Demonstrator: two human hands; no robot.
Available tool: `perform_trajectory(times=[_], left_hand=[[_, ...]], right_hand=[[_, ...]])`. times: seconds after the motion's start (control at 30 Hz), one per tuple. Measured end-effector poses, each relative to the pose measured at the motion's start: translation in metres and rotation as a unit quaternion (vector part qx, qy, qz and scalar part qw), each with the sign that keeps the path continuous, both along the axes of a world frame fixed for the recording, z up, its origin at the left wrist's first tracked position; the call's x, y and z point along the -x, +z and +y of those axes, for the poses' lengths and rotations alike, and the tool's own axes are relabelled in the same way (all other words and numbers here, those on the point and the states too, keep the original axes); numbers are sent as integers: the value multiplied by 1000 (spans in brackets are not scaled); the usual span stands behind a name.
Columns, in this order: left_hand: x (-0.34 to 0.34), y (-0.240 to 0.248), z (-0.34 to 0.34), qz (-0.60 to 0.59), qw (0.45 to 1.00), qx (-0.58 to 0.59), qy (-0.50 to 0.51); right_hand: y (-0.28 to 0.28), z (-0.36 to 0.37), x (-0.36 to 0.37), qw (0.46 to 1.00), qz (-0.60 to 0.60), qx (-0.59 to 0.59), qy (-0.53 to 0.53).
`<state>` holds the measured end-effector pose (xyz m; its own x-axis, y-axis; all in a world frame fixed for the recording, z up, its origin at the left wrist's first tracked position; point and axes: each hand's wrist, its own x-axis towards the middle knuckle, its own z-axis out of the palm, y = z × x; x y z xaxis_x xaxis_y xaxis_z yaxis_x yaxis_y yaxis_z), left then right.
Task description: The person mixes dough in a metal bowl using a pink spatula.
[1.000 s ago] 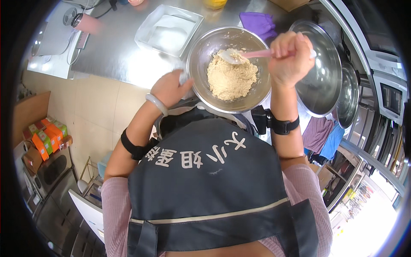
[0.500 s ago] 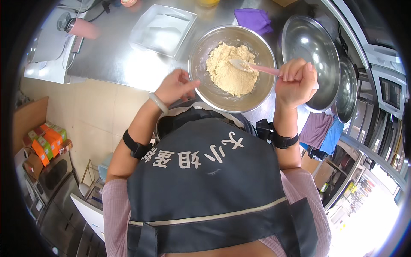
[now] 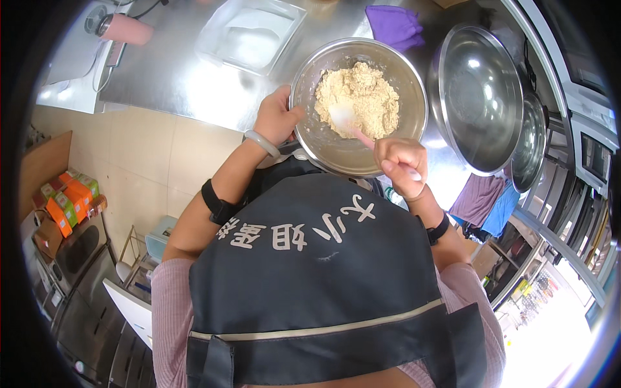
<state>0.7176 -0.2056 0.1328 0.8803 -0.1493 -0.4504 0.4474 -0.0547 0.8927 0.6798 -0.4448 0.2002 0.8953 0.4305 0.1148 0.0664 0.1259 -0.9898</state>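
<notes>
A steel mixing bowl (image 3: 352, 163) holds a pale yellow, crumbly dough (image 3: 369, 94) heaped in its middle and toward the far side. My left hand (image 3: 278, 118) grips the bowl's left rim, thumb inside, the other fingers partly hidden behind the wall. Over the near right rim, my right hand (image 3: 402, 165) is closed round the pink handle of a spatula (image 3: 343, 116). Its white blade, blurred by motion, touches the left part of the dough.
Two large steel bowls, the nearer one (image 3: 482, 103) tilted, stand at the right. Behind the mixing bowl lies a purple cloth (image 3: 396, 27). Farther left are a clear square container (image 3: 252, 39) and a pink tumbler (image 3: 129, 29). Folded cloths (image 3: 482, 200) hang below the right bowls.
My right hand has moved left and nearer, swinging the spatula's blade to the dough's left side. My left hand has closed on the rim. The dough looks more broken up.
</notes>
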Motion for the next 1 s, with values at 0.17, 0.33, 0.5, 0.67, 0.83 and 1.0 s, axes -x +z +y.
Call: perform_trajectory(times=[0.17,0.33,0.5,0.67,0.83,1.0], left_hand=[[0,1,-5,-26,999,-37,6],[-3,-9,-3,-105,991,-88,10],[2,-7,-3,-85,993,-76,16],[1,-23,-3,-158,983,-88,21],[0,-15,-4,-137,985,-102,25],[-6,-7,-2,-94,988,-122,-2]], right_hand=[[-11,3,-9,997,50,-61,-13],[-8,3,-28,985,84,-140,-54],[41,-2,-22,978,30,-188,-86],[5,-6,-2,989,65,-132,-31],[-13,-1,1,989,65,-112,-66],[18,-19,-22,967,39,-174,-183]])
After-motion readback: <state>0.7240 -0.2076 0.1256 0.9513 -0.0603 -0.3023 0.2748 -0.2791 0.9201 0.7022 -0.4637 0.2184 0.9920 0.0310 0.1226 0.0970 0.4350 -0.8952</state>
